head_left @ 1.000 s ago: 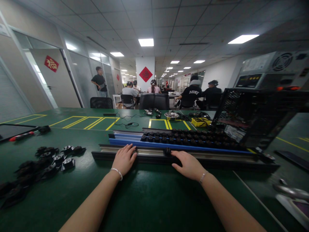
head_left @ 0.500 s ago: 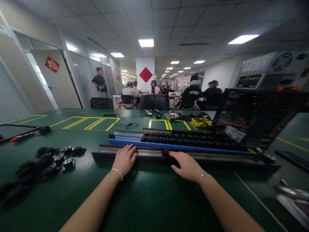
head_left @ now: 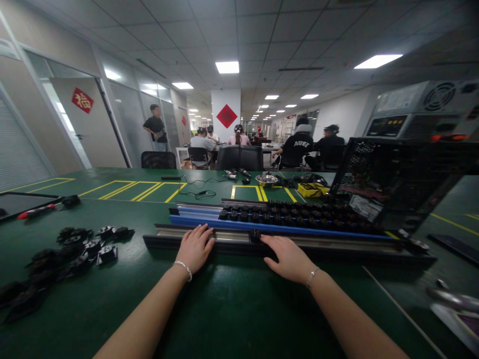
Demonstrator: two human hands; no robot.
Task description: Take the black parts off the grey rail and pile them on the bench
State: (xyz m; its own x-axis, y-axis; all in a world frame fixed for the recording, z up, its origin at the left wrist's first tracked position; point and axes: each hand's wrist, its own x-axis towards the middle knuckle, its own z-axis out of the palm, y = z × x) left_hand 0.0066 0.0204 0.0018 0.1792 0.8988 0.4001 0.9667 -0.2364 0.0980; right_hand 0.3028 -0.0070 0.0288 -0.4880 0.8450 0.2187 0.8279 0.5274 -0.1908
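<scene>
A long black-edged metal rail (head_left: 229, 236) lies across the green table in front of me. On its left part rests my left hand (head_left: 194, 251), open, with the fingers stretched over the top. A small black block (head_left: 255, 236) sits in the rail's channel near the middle. At the block's right side are the fingertips of my right hand (head_left: 286, 257), which is open with the thumb held apart. Behind lie blue rails (head_left: 198, 219), bearing rows of similar black parts (head_left: 284, 218).
Loose black parts (head_left: 80, 252) are heaped at left, near a red-handled tool (head_left: 37, 211). An open computer case (head_left: 404, 174) stands at right. Farther back are a metal bowl (head_left: 266, 179), a yellow item (head_left: 312, 189) and cables. Several people sit or stand beyond the table.
The black block has shifted slightly left along the rail, and my right hand has moved left with it. My left hand stays in nearly the same place on the rail.
</scene>
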